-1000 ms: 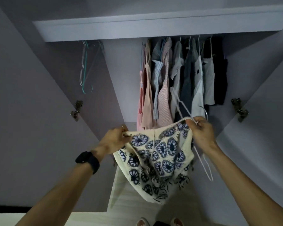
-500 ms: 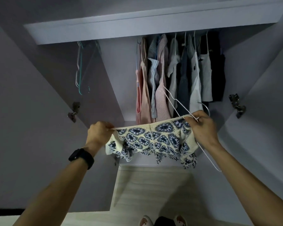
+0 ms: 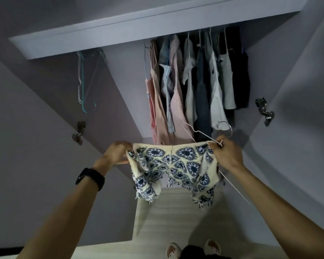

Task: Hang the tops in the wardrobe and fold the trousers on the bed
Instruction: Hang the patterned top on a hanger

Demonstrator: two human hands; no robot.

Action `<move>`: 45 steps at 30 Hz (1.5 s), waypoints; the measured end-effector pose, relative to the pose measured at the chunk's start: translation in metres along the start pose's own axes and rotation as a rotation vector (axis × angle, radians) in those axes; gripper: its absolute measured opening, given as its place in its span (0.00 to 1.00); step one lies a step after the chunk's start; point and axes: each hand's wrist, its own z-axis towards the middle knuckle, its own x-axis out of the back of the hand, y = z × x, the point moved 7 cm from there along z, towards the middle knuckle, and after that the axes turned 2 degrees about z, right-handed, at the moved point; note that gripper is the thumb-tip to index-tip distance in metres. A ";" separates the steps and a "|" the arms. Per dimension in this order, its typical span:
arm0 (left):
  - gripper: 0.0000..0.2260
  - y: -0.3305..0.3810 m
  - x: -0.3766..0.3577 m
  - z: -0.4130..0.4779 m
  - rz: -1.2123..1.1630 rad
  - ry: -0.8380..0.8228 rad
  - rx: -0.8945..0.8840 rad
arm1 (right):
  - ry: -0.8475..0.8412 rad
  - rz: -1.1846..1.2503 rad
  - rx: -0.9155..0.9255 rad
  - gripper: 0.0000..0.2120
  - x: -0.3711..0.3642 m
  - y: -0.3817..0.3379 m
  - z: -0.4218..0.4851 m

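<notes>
Head view: cream knitted top with blue flower print (image 3: 174, 165) stretched sideways before the open wardrobe (image 3: 138, 32). One upper corner clutched in left hand (image 3: 116, 152); other pinched by right hand (image 3: 225, 154), together with thin white wire hanger (image 3: 234, 187), so lying at garment's right end.

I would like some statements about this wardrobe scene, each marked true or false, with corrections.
1. The left hand and the right hand each grip the patterned top at its upper edge. True.
2. The right hand also holds a white wire hanger. True.
3. The patterned top already hangs inside the wardrobe. False: it is held in front, below the hanging clothes.
4. The watch sits on the right wrist. False: on the left wrist.
5. Some empty hangers are left of the hanging clothes. True.
</notes>
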 end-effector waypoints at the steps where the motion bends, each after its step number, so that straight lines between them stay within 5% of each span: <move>1: 0.06 -0.001 -0.006 0.000 -0.056 -0.079 0.026 | -0.022 -0.030 -0.007 0.12 -0.003 0.003 0.004; 6: 0.07 0.024 -0.014 0.005 0.492 -0.037 -0.184 | -0.065 -0.142 -0.077 0.09 -0.013 0.026 0.008; 10: 0.11 0.050 -0.010 0.002 0.587 0.083 -0.322 | -0.060 -0.158 -0.102 0.16 -0.016 0.029 -0.007; 13: 0.10 0.070 -0.015 -0.004 0.719 0.173 -0.461 | 0.057 0.047 0.006 0.15 -0.010 0.019 -0.026; 18: 0.11 0.081 -0.026 -0.004 0.780 0.214 -0.470 | -0.024 0.372 0.230 0.15 -0.013 -0.011 -0.068; 22: 0.11 0.089 -0.042 -0.010 0.764 0.197 -0.508 | -0.060 0.334 0.241 0.09 -0.025 -0.010 -0.074; 28: 0.07 0.113 -0.080 -0.044 0.493 0.086 -0.622 | -0.049 0.120 0.324 0.14 -0.038 -0.055 -0.059; 33: 0.12 0.127 -0.090 -0.072 0.700 0.014 -0.876 | -0.137 0.521 0.237 0.10 -0.047 -0.087 -0.038; 36: 0.12 0.144 -0.070 -0.077 0.942 0.172 -1.025 | -0.248 0.598 0.257 0.11 -0.051 -0.106 -0.030; 38: 0.15 0.150 -0.063 -0.074 1.008 0.109 -1.003 | -0.355 0.664 0.250 0.11 -0.055 -0.117 -0.027; 42: 0.12 0.154 -0.038 -0.084 1.024 0.129 -1.022 | -0.768 1.021 -0.070 0.16 -0.067 -0.116 -0.019; 45: 0.15 0.158 -0.021 -0.094 1.040 0.209 -1.075 | -1.029 0.734 -0.096 0.15 -0.076 -0.107 -0.022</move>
